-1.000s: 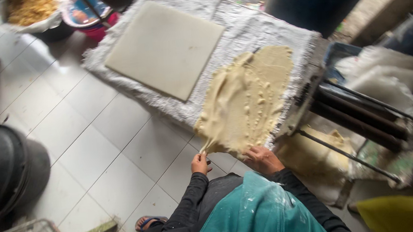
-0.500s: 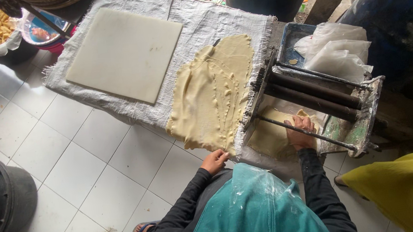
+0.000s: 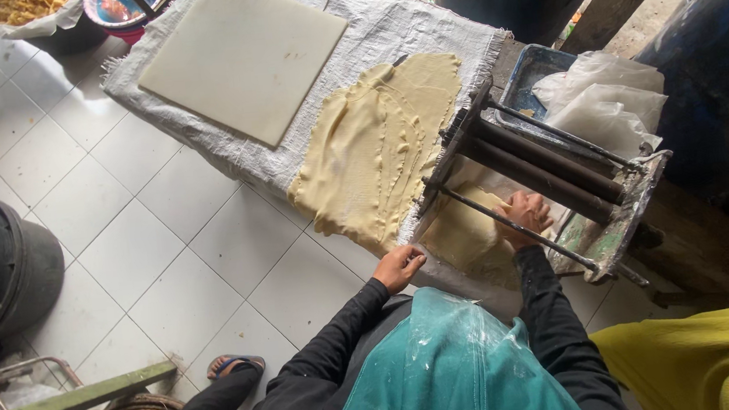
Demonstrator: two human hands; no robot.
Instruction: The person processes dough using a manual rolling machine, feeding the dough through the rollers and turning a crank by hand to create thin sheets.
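— Dough point(image 3: 377, 147), pale yellow, lies in a long flat sheet on the woven sack point(image 3: 402, 26), running from the roller press point(image 3: 546, 171) toward the person.

— And the hands?

— Left hand point(image 3: 398, 268) is curled over the near edge of the sack, just beside the sheet's end. Right hand point(image 3: 525, 214) is clenched round the thin metal bar at the front of the press, above more dough.

— Anything beside it?

— White board point(image 3: 241, 53), further along the sack.
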